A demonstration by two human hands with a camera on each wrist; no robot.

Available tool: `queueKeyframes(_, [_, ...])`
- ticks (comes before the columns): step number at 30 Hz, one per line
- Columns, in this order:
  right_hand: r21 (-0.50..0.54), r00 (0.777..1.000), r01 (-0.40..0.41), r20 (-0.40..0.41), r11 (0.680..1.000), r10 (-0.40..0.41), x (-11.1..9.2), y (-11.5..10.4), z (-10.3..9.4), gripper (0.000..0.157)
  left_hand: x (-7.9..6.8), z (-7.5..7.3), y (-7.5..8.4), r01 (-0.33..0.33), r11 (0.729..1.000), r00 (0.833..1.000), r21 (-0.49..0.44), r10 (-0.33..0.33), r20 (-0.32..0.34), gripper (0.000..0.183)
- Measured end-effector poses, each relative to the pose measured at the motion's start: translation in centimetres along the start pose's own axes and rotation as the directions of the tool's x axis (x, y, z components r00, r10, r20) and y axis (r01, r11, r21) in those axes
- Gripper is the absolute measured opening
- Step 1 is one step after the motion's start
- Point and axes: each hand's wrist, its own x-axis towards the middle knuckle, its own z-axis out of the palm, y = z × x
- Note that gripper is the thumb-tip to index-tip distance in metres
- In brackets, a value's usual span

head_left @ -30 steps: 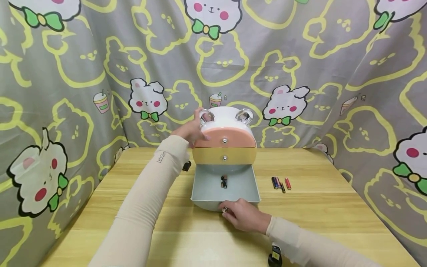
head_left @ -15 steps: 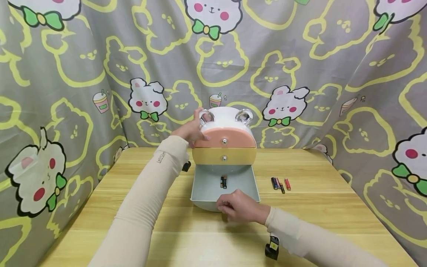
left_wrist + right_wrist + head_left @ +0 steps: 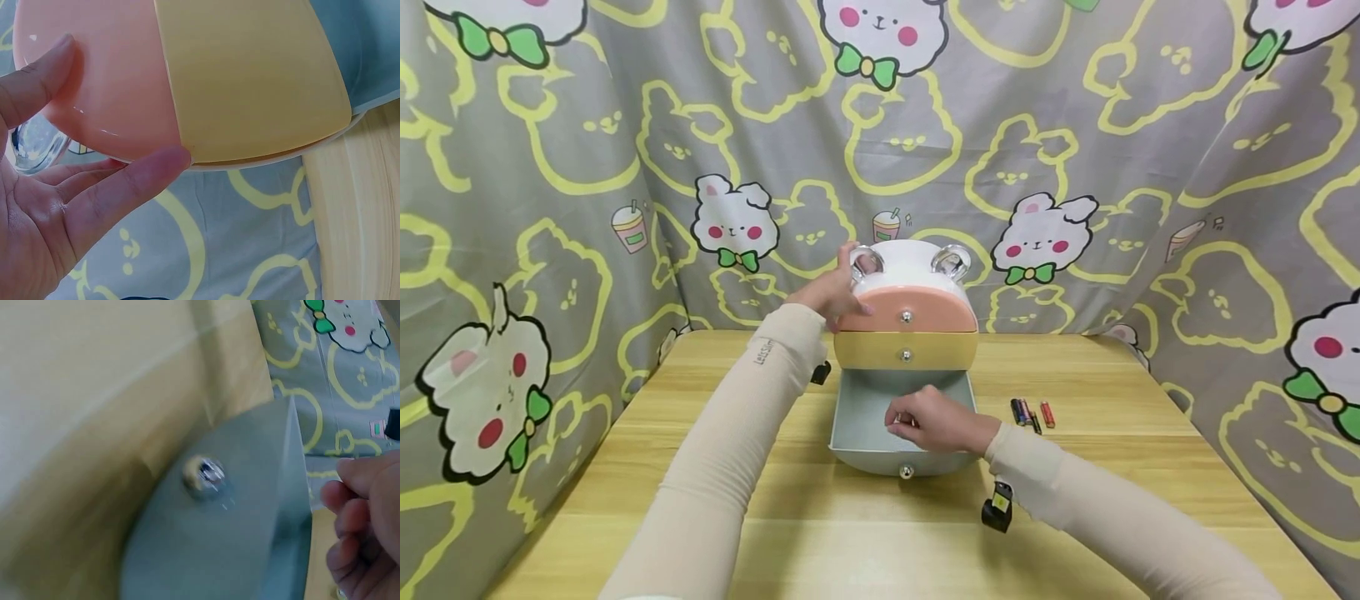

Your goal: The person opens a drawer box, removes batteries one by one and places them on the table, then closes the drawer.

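In the head view a small drawer cabinet with a white top and clear ear shapes stands on the table. Its peach drawer and yellow drawer are closed, while the grey-blue bottom drawer is pulled out. My left hand holds the cabinet's left side, thumb on the peach front in the left wrist view. Over the pulled-out drawer hovers my right hand, fingers loosely curled, with nothing seen in them. It hides the batteries inside the drawer. The drawer's round silver knob is apart from the fingers.
Several loose batteries lie on the wooden table to the right of the cabinet. A patterned grey curtain surrounds the table at the back and sides.
My right hand has let go of the bottom drawer's knob and moved up and forward over the drawer. The left hand stays on the cabinet, and the drawer remains pulled out.
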Motion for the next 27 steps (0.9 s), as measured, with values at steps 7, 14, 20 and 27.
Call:
queueKeyframes(7, [-0.019, 0.962, -0.139, 0.236, 0.990, 0.139, 1.9, 1.9, -1.7, 0.005, 0.2, 0.1, -0.1, 0.004, 1.000, 1.000, -0.021, -0.004, 0.006, 0.120])
queueKeyframes(14, [-0.178, 0.864, -0.249, 0.404, 0.952, 0.301, 3.8, 4.2, -2.3, 0.021, 0.0, 0.1, -0.1, 0.005, 0.999, 1.000, -0.032, -0.005, 0.002, 0.118])
queueKeyframes(20, [-0.280, 0.778, -0.323, 0.466, 0.904, 0.422, 4.7, 5.5, -2.1, 0.027, -0.1, 0.0, -0.1, 0.008, 1.000, 1.000, -0.019, -0.008, 0.000, 0.118])
queueKeyframes(27, [-0.387, 0.705, -0.367, 0.477, 0.846, 0.524, 5.1, 6.8, -1.1, 0.032, 0.1, -0.1, -0.1, 0.002, 1.000, 1.000, -0.015, -0.002, 0.002, 0.118])
